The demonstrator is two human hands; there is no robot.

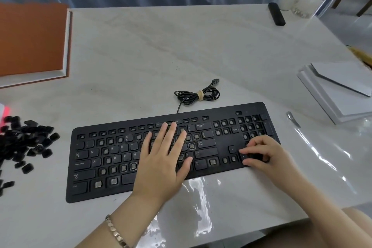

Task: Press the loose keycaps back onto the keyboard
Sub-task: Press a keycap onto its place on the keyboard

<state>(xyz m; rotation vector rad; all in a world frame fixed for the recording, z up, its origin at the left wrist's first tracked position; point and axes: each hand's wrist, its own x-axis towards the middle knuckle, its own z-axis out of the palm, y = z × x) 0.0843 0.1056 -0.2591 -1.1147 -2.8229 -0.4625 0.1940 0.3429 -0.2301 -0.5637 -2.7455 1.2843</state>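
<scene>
1. Pale counter (pixel 141 56) under keyboard (pixel 112 157), lying left-right.
2. Left fingers (pixel 171 135) straight, apart, flat on keys.
3. Right fingers (pixel 255 148) curled, seemingly pinching keycap (pixel 244 156).
4. Loose keycaps (pixel 26 143) well left of left fingers, nearest to these.

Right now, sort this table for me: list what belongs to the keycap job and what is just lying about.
Job: keyboard with many bare sockets; pile of loose keycaps; left hand, flat on the keys; right hand, at the arrow keys.
Lying about: orange box; black device; clear jar; stack of white boards.
</scene>
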